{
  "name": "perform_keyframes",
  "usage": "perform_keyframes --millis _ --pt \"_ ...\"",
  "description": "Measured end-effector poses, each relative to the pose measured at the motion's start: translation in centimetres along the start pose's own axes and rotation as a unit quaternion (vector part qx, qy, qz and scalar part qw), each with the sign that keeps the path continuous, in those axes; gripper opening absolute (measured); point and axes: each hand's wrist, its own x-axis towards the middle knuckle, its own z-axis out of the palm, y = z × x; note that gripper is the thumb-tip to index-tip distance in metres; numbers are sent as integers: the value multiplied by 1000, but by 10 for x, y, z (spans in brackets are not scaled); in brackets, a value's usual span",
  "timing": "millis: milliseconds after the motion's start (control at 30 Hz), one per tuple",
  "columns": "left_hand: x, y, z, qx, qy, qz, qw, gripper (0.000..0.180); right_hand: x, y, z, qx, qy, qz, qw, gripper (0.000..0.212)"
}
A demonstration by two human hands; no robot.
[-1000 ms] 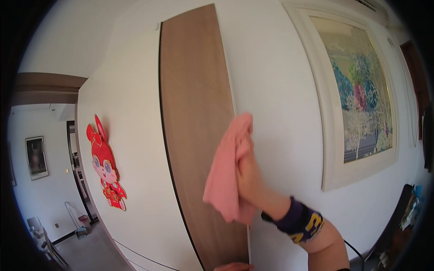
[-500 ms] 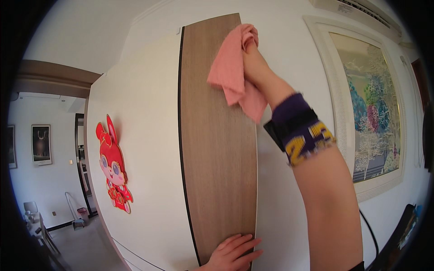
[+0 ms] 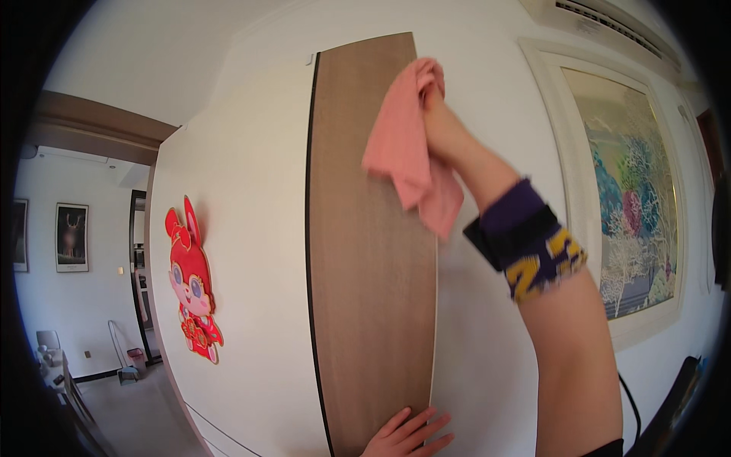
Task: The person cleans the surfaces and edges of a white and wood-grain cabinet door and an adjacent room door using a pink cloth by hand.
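Item: cloth, pink (image 3: 394, 137), quantity 1. Location: against the upper part of a tall wood-grain panel (image 3: 369, 289), near its right edge, with the lower corner hanging past that edge. Condition: bunched at the top, loose and draped below.

Handling, as judged: light, soft and limp, with no stiffness to push by; not fragile, and unlikely to slip from bare fingers. Best hold: a gathered fistful at the upper end, or a folded pad with the palm behind it; a loose corner gives poor control.

Right hand (image 3: 444, 131), 1: raised, gripping the bunched upper end; fingers largely hidden by fabric. Purple wristband (image 3: 527, 242) with yellow figures and a black strap on its forearm.

Left hand (image 3: 405, 437), 1: at the foot of the view, empty, fingers spread across the lower panel and reaching past its right edge; firmness of contact cannot be told.

Surroundings: red rabbit decoration (image 3: 193, 282), 1, on the white surface left of the panel; picture in a pale frame (image 3: 632, 206), 1, on the wall to the right.
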Motion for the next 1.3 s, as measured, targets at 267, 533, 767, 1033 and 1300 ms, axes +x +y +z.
perform_keyframes --millis 267,533,767,1033,1300 --pt "2 -6 -6 -42 -23 0 999 46 83 -10 -4 65 -25 67 995 87" --pt "-7 5 1 -66 -8 1 998 46 -36 -11 10 18 -10 76 997 66" --pt "-35 20 11 -100 48 21 994 45 -214 -40 31 94 8 121 988 59" --pt "-98 41 26 -110 80 -59 989 37 -423 -79 49 236 13 413 880 52" --pt "-158 65 28 -147 26 -144 978 40 -628 -109 68 104 -58 501 857 68"
